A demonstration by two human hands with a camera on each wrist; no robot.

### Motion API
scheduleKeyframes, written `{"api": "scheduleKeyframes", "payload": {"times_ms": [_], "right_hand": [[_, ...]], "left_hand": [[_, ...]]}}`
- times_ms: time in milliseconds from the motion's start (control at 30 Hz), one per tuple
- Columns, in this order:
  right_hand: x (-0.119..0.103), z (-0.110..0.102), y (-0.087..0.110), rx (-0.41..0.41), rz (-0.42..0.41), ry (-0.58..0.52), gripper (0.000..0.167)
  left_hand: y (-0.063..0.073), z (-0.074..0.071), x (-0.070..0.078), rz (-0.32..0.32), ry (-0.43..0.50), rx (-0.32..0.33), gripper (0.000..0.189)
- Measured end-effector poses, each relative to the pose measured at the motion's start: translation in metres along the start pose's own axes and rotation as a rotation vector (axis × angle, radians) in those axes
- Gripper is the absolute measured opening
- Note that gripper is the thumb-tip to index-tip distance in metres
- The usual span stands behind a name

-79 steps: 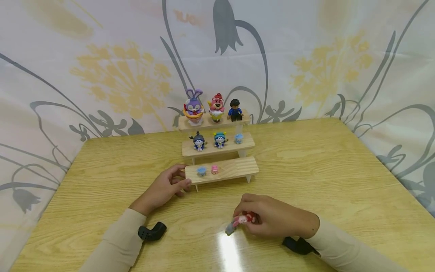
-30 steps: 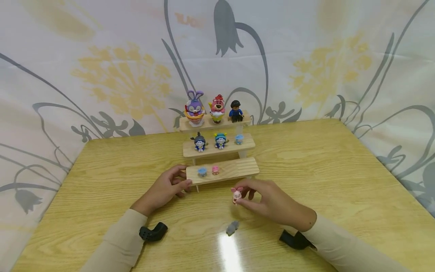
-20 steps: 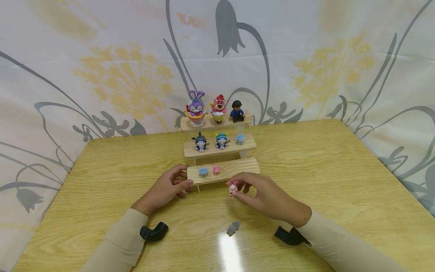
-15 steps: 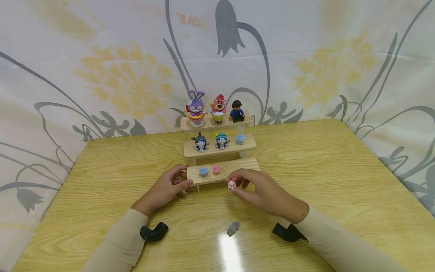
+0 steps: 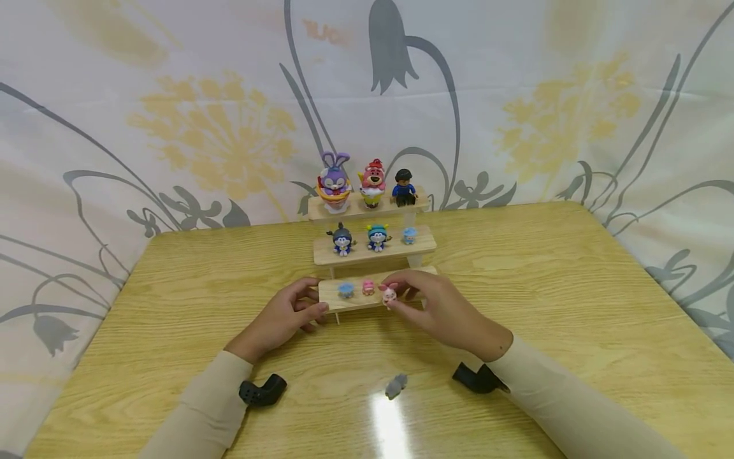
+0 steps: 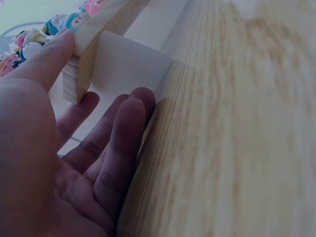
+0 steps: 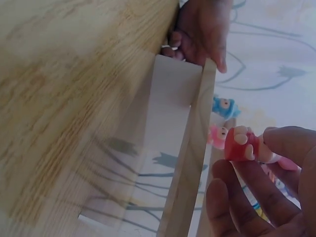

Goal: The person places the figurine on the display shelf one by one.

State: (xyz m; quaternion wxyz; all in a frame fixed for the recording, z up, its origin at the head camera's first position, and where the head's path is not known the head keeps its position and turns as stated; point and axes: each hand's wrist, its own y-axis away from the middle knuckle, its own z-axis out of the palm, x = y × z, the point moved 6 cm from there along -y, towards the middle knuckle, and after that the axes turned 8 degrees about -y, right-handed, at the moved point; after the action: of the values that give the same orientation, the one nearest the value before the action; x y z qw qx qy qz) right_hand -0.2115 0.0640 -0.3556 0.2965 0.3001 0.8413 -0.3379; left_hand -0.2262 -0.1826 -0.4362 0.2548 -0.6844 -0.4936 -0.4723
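Note:
My right hand (image 5: 444, 312) pinches a small pink figurine with long ears (image 5: 389, 294) between thumb and fingers. It hovers at the front of the lowest shelf of a three-step wooden display stand (image 5: 335, 301); in the right wrist view its red base (image 7: 242, 144) faces the camera, apart from the board. My left hand (image 5: 283, 315) grips the left end of that lowest shelf, with the thumb (image 6: 61, 44) on top and the fingers around the end and below. On that shelf sit a light-blue figurine (image 5: 346, 290) and a small pink one (image 5: 368, 287).
A grey figurine (image 5: 396, 386) lies on the table (image 5: 545, 287) in front. The middle shelf holds two dark-blue figurines (image 5: 343, 241) and a light-blue one (image 5: 410, 236). On top stand a purple rabbit (image 5: 334, 185), a pink bear (image 5: 373, 182) and a black-haired toy person (image 5: 404, 188).
My right hand has lifted the long-eared pink figurine from beside the grey one and carried it forward to the lowest shelf. The left hand has stayed at the shelf's end.

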Motion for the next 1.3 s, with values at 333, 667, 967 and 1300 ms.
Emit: {"api": "scheduleKeyframes", "payload": {"times_ms": [333,667,967,1300], "right_hand": [[0.011,-0.002,-0.011,0.019,0.030,-0.027,0.022],[0.020,-0.002,-0.017,0.029,0.046,-0.039,0.025],[0.024,-0.003,-0.020,0.034,0.076,-0.046,0.027],[0.029,-0.002,-0.020,0.037,0.098,-0.061,0.030]], "left_hand": [[-0.001,0.000,-0.002,-0.006,0.000,-0.001,0.063],[-0.002,0.000,-0.002,-0.006,0.006,-0.001,0.062],[-0.002,-0.001,-0.003,-0.014,0.008,0.002,0.063],[-0.002,0.000,-0.004,-0.014,0.016,0.005,0.061]]}}
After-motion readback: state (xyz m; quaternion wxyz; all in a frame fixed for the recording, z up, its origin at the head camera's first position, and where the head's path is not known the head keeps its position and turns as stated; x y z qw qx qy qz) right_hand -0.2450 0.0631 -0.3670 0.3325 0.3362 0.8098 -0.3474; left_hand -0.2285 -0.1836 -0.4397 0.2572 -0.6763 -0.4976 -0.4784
